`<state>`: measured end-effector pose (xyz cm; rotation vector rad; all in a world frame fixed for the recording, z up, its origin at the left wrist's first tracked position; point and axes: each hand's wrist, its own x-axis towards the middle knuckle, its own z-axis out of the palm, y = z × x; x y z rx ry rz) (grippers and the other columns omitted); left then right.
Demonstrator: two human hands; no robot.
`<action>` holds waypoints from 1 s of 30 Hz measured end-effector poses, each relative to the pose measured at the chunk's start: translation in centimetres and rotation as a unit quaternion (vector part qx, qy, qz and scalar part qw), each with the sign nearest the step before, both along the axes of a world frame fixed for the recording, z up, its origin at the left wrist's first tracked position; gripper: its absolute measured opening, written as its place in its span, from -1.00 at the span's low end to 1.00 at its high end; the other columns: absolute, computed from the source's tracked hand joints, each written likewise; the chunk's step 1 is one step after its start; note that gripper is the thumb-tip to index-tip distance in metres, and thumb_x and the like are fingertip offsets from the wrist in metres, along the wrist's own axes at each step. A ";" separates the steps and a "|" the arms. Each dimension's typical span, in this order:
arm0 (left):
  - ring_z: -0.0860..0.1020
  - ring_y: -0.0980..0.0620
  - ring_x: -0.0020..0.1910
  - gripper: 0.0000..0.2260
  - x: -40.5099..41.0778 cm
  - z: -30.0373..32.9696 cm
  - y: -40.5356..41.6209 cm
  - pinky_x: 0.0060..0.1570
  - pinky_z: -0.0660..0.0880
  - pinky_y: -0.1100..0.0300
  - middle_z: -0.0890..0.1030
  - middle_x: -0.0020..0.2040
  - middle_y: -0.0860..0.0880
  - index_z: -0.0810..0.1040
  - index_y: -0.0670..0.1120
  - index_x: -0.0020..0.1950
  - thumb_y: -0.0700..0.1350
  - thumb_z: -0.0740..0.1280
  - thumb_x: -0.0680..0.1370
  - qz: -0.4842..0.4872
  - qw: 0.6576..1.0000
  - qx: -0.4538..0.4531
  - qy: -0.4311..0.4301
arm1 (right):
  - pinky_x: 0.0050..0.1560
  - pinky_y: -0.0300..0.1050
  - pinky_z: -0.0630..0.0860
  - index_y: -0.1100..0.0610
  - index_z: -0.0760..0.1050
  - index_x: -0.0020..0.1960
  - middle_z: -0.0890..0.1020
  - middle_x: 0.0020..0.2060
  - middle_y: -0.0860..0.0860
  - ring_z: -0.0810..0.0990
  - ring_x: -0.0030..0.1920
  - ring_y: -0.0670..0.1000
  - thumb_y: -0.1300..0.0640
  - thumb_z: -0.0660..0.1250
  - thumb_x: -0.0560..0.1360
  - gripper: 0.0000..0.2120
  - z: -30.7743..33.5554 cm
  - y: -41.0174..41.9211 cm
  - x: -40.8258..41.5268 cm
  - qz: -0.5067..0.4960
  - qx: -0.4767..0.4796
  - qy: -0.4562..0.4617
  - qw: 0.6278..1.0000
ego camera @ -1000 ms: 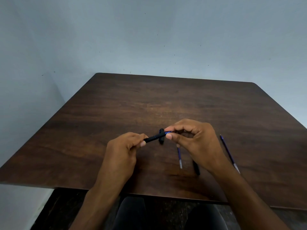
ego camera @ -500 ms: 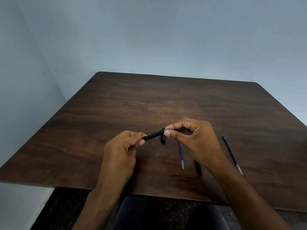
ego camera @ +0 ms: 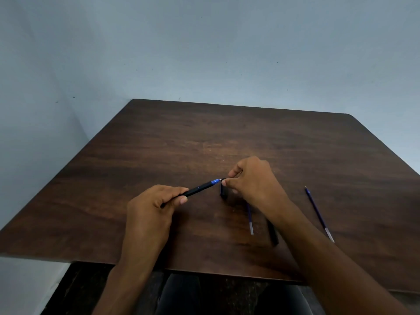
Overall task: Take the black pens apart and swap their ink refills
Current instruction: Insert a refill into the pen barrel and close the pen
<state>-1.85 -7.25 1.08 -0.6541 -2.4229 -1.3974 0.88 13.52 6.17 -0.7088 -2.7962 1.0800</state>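
My left hand (ego camera: 152, 208) grips a black pen barrel (ego camera: 197, 189), tilted up to the right, with a blue tip section showing at its far end. My right hand (ego camera: 252, 178) pinches at a small black pen part (ego camera: 222, 189) that stands just past that tip; the fingers hide what they hold. A blue ink refill (ego camera: 250, 220) lies on the table under my right wrist, and a black pen piece (ego camera: 272, 234) lies beside it. A second blue refill (ego camera: 319, 214) lies apart to the right.
The dark wooden table (ego camera: 227, 137) stands against a pale blue wall, its near edge close to my body. My legs show below the edge.
My right hand has pulled back from the barrel's end, so the blue tip section now shows. The barrel has tilted and extended further out of my left hand.
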 end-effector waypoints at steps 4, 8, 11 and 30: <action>0.57 0.34 -0.07 -0.78 -0.2 -0.2 -0.3 -0.05 0.38 0.56 0.66 -0.13 0.17 0.72 -0.04 -0.02 -0.27 0.50 0.39 0.005 1.000 0.005 0.005 | 0.14 0.07 0.62 0.21 0.62 0.10 0.71 -0.01 0.14 0.67 0.05 0.09 0.03 0.50 0.47 -0.69 0.0 -0.6 -1.0 -0.008 0.002 -0.081 0.997; 0.56 0.36 -0.06 -0.78 -0.6 -0.3 -0.6 -0.04 0.36 0.58 0.64 -0.12 0.22 0.71 -0.01 -0.01 -0.27 0.49 0.41 0.005 1.000 -0.008 -0.001 | 0.06 0.00 0.63 0.20 0.58 0.11 0.68 -0.05 0.12 0.66 -0.01 0.06 -0.06 0.52 0.42 -0.59 -0.2 -1.1 -1.9 -0.018 0.024 -0.123 0.992; 0.56 0.37 -0.06 -0.77 -0.6 -0.5 -0.7 -0.05 0.35 0.59 0.62 -0.13 0.26 0.70 0.01 -0.01 -0.26 0.49 0.41 0.002 1.000 -0.017 0.000 | -0.07 -0.06 0.59 0.19 0.56 0.09 0.64 -0.10 0.10 0.63 -0.07 0.04 -0.07 0.53 0.42 -0.59 -0.3 -1.3 -2.5 -0.008 0.036 -0.154 0.987; 0.52 0.44 -0.06 -0.80 -0.2 0.3 0.2 -0.04 0.33 0.60 0.63 -0.14 0.20 0.71 -0.06 -0.01 -0.28 0.49 0.41 -0.009 1.000 -0.020 0.018 | -0.22 0.03 0.69 0.40 0.50 0.13 0.72 -0.14 0.34 0.74 -0.12 0.30 0.35 0.37 0.52 -0.79 -0.9 0.8 3.2 -0.051 -0.544 0.153 0.823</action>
